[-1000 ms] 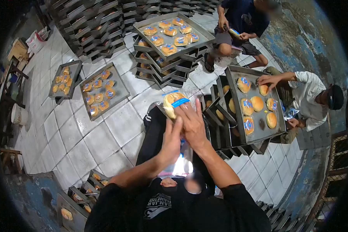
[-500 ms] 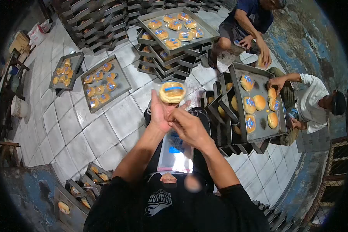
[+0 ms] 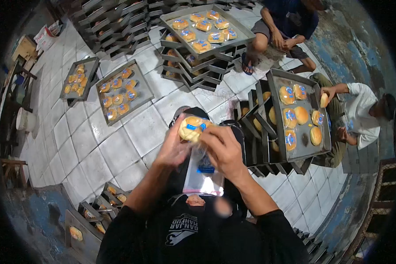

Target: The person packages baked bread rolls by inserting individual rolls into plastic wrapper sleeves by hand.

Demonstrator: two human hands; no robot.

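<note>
A round golden bun (image 3: 192, 128) in a clear plastic bag with a blue label is between my hands. My left hand (image 3: 171, 147) holds it from the left, fingers partly hidden behind it. My right hand (image 3: 224, 147) is closed at the bun's right side, its fingertips pinching the loose plastic of the bag. Just below the hands, a pile of flat clear bags (image 3: 202, 181) with blue print lies on my lap.
At right, a tray (image 3: 306, 152) holds wrapped and bare buns atop stacked trays; a co-worker in white lifts a bun (image 3: 324, 100) there. Another person sits behind. A stacked tray (image 3: 246, 39) and a floor tray (image 3: 144, 102) hold wrapped buns.
The bun has come down and tilted as my right hand moved up to its side. Across the tray, one co-worker has put a wrapped bun down and the other has lifted a bun.
</note>
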